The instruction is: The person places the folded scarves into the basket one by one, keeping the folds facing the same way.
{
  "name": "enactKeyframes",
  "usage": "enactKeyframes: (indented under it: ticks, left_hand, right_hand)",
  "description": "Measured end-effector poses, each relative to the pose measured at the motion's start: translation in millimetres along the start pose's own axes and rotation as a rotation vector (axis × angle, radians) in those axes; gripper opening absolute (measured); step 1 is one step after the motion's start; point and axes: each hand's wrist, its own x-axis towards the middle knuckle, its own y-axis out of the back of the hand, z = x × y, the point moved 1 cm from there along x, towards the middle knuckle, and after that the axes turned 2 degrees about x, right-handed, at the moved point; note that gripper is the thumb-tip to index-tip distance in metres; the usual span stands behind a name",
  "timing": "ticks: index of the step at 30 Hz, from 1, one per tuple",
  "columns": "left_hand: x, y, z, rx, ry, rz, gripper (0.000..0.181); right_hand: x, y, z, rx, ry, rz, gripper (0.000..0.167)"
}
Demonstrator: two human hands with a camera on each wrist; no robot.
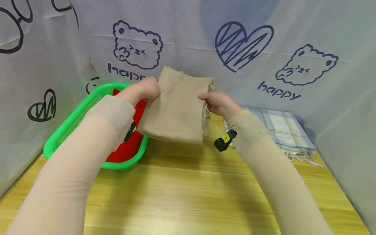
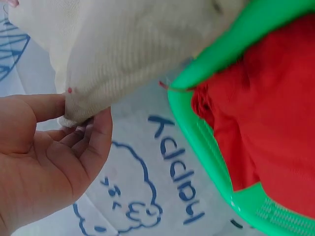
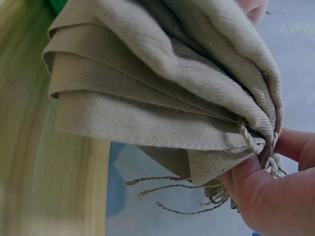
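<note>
A folded beige scarf (image 1: 179, 107) with twisted fringe hangs in the air between both hands, above the wooden table. My left hand (image 1: 146, 88) pinches its left edge; in the left wrist view the thumb and fingers of that hand (image 2: 54, 147) close on a corner of the cloth. On the right, my right hand (image 1: 218, 101) grips the fringed edge, thumb on the near face. Several stacked layers of the scarf (image 3: 147, 98) show in the right wrist view, with loose fringe strands (image 3: 172, 189) hanging by the fingers.
A green plastic basket (image 1: 54, 143) holding red cloth (image 1: 124, 151) stands at the left, partly behind the left arm. On the right of the table (image 1: 182, 195) lies a folded blue-and-white plaid scarf (image 1: 282, 127) with white fringe. Printed white fabric (image 1: 188, 39) walls the back and sides.
</note>
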Motion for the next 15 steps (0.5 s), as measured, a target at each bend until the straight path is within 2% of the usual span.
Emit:
enactKeyframes:
  ticks: [6, 15]
  left_hand:
    - [-9.5, 15.8, -21.3, -0.029, 0.048, -0.002, 0.008]
    - [-17.9, 23.1, -62.3, -0.095, 0.129, -0.025, 0.018]
  right_hand:
    - [1.9, -29.4, -6.1, 0.007, -0.009, -0.006, 0.004]
    - [11.5, -73.8, -1.1, 0.027, -0.015, -0.017, 0.004]
